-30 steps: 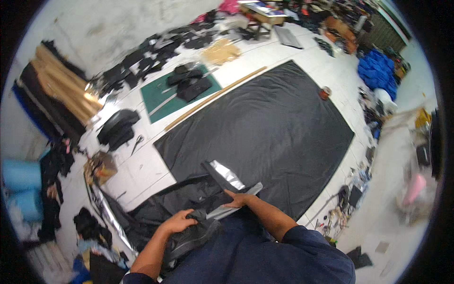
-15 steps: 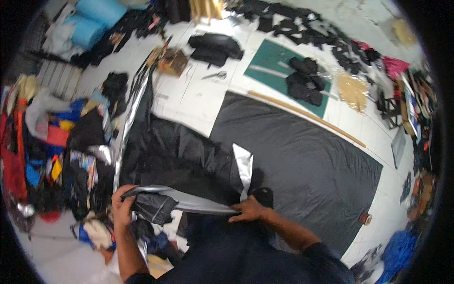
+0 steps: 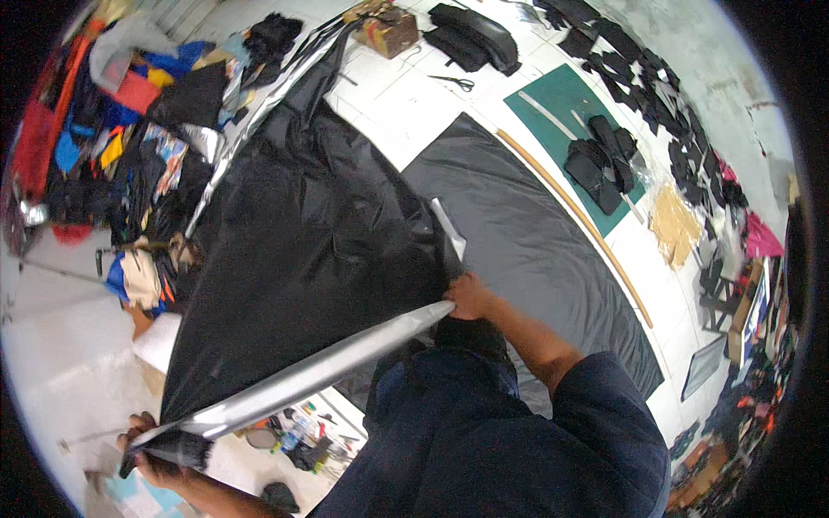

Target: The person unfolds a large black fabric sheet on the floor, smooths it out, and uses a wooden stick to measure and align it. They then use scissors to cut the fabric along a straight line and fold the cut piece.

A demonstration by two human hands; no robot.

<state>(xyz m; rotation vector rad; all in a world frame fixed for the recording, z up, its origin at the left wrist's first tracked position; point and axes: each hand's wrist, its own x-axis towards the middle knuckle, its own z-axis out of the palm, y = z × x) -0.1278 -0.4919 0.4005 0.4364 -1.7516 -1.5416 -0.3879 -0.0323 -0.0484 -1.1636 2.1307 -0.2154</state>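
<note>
A large sheet of black fabric with a silver underside point(image 3: 285, 233) is stretched between my two hands. Its near edge is folded over, so a long silver strip shows from one hand to the other. My left hand point(image 3: 155, 453), at the lower left, is closed on one end of this edge, where a bunched black piece hangs. Near the middle, my right hand point(image 3: 471, 298) grips the other end, and a small silver flap turns up just beyond it. Under and right of it, a dark grey sheet point(image 3: 535, 233) lies spread on the white floor.
A long wooden stick point(image 3: 579, 220) lies along the grey sheet's far edge. Beyond are a green cutting mat point(image 3: 540, 112) with black pieces on it, scissors point(image 3: 453, 83) and a cardboard box point(image 3: 386, 33). Mixed coloured cloth point(image 3: 129, 95) is heaped at the left.
My left hand has swung out toward the lower left, drawing the black fabric's edge taut and spreading it wider. My right hand keeps hold of the edge. The view has turned.
</note>
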